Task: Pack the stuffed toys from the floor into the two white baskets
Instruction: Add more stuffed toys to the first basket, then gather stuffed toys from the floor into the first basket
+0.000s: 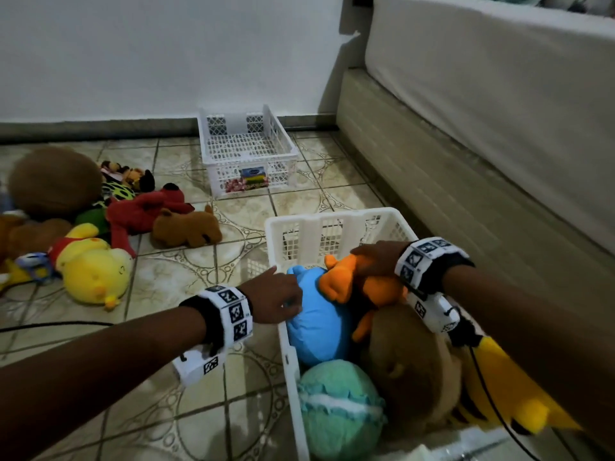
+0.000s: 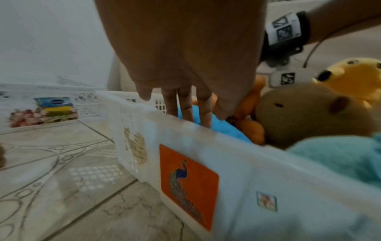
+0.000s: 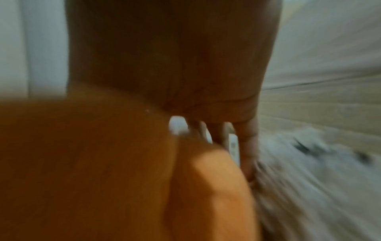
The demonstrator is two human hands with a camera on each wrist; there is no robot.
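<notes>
The near white basket holds a blue plush, an orange plush, a brown plush, a teal round plush and a yellow plush. My left hand reaches over the basket's left rim, its straight fingers touching the blue plush. My right hand lies palm down on the orange plush with its fingers stretched out; that view is blurred. Several plush toys lie on the floor at left, among them a yellow bear, a red one and a brown dog.
The far white basket stands by the wall with no toys in it. A bed runs along the right side, close to the near basket. A black cable lies across the tiled floor at left.
</notes>
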